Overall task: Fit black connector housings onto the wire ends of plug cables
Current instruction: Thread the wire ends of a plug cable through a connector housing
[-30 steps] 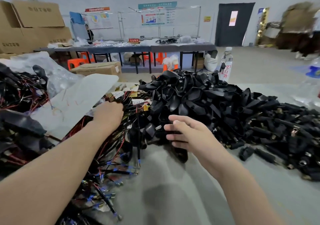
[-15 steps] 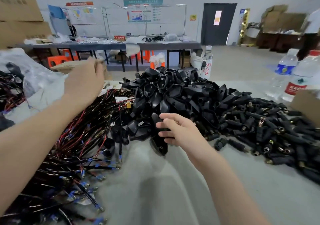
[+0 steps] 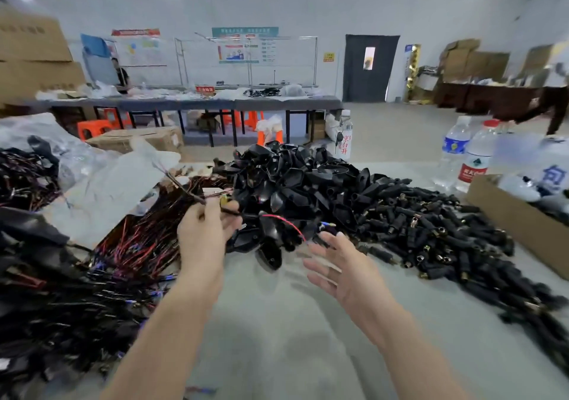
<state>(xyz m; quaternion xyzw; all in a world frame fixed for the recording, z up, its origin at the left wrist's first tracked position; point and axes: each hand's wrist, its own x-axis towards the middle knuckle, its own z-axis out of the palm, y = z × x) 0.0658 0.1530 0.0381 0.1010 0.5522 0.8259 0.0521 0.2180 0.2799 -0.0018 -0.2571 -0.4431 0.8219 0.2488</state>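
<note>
Left hand (image 3: 206, 236) pinches a plug cable (image 3: 234, 212) whose red wire (image 3: 288, 221) runs rightward, ending just beyond the splayed, empty right hand (image 3: 341, 267); the housing pile (image 3: 292, 178) lies beyond, between both hands.

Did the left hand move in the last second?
Yes: left hand, gripping a plug cable, came right off the wire bundle to the housing pile.

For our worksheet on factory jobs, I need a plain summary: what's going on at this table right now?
A person is assembling cables at a grey table. Their left hand pinches one plug cable, its red wire looping towards the right hand, which is open and holds nothing. Ahead lies a pile of black housings, with a cable heap to the left. Whether a housing sits on it, I cannot tell.
</note>
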